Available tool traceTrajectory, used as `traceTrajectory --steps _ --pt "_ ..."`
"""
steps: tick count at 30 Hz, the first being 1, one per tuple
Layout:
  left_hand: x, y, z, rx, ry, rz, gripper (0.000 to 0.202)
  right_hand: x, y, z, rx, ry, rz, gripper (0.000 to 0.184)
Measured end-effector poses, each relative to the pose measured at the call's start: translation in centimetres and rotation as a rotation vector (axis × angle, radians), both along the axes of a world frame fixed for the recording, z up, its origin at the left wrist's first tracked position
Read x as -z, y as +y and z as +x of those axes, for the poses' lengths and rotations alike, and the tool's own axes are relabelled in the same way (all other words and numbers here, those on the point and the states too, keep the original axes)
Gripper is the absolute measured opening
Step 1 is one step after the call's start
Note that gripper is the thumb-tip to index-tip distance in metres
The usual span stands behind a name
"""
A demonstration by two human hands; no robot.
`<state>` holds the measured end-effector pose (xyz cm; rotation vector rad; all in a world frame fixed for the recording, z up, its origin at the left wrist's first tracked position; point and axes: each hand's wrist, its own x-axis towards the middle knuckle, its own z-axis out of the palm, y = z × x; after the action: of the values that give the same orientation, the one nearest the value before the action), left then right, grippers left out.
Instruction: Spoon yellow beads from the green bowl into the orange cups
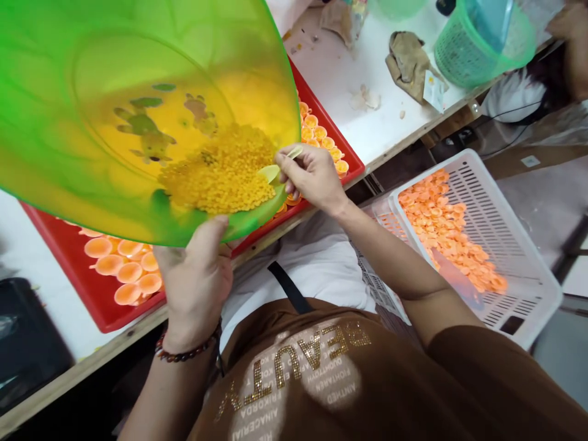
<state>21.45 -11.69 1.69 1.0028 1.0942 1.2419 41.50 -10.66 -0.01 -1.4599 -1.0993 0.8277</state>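
A big green plastic basin [37,141] is tilted toward me, its near rim gripped by my left hand [197,275] with the thumb over the edge. Inside lies a heap of small yellow pellets [229,174], gathered at the low side. My right hand [315,177] pinches a small pale yellow spoon [269,173] at the rim, its bowl touching the pellets. Beneath the basin, a red tray [103,309] holds rows of small orange cups [130,272]. Those at the right end [320,133] have yellow inside. The basin hides the tray's middle.
A white slotted crate [514,245] with many orange pieces [448,226] stands at right, below table height. On the white table [340,73] are a brown cloth [407,64] and a green basket [478,49]. A black object [30,343] sits at left. Another person's arm [569,37] shows top right.
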Motion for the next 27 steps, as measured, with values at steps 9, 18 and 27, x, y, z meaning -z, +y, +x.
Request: traceTrajectory --steps 9,18,27 --pt "-1.1 0.1 -0.8 0.011 -0.153 0.061 0.046 -0.4 -2.4 3.3 0.097 0.133 -0.031 0.042" --pt "-1.4 -0.6 -2.5 -0.069 -0.123 0.085 0.033 0.5 -5.1 3.5 -0.016 -0.415 0.231 0.033" --pt "-1.1 -0.2 -1.1 -0.112 -0.077 0.025 0.028 -0.7 1.4 -1.1 -0.019 -0.173 0.11 0.031"
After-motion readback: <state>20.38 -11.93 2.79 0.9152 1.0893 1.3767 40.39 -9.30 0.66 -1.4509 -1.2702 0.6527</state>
